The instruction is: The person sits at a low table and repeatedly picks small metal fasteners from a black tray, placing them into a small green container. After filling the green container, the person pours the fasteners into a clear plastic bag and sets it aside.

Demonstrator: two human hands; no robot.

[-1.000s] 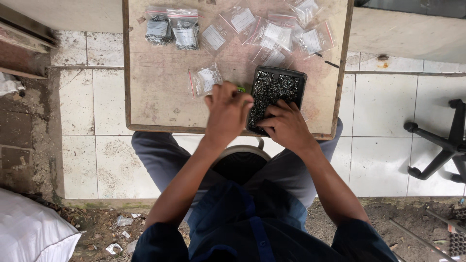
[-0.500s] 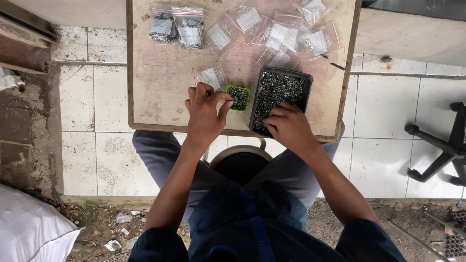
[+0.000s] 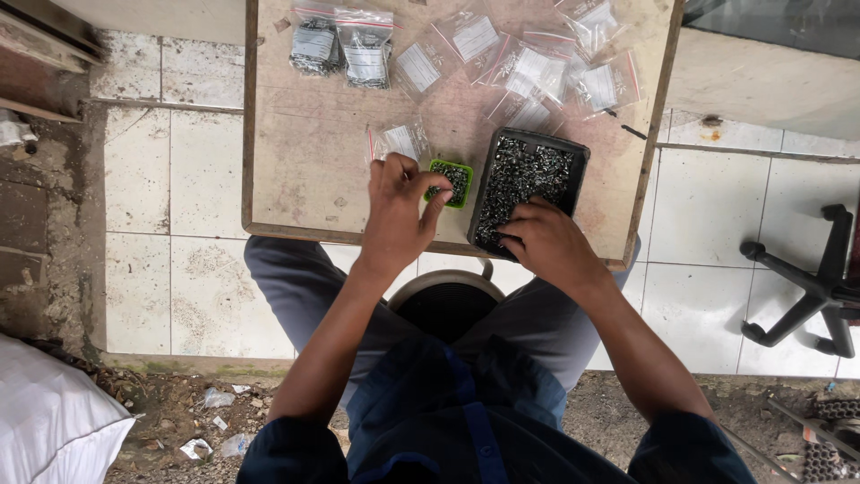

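- The left hand (image 3: 394, 211) grasps the small green tray (image 3: 451, 182) at its left edge, near the middle of the surface (image 3: 305, 161).
- The right hand (image 3: 548, 244), fingers curled, picks in the black tray (image 3: 530, 184) of screws just to the right; whether it pinches anything, one cannot tell.
- Best to keep the green tray steady and level.

Support: worn square wooden table (image 3: 313, 152) with a raised edge.
Near edge: small green plastic tray (image 3: 453, 179) beside a black rectangular tray (image 3: 530, 179), both holding small dark metal parts.
Centre: one clear zip bag (image 3: 400, 142).
Far edge: scattered clear labelled zip bags (image 3: 466, 49).
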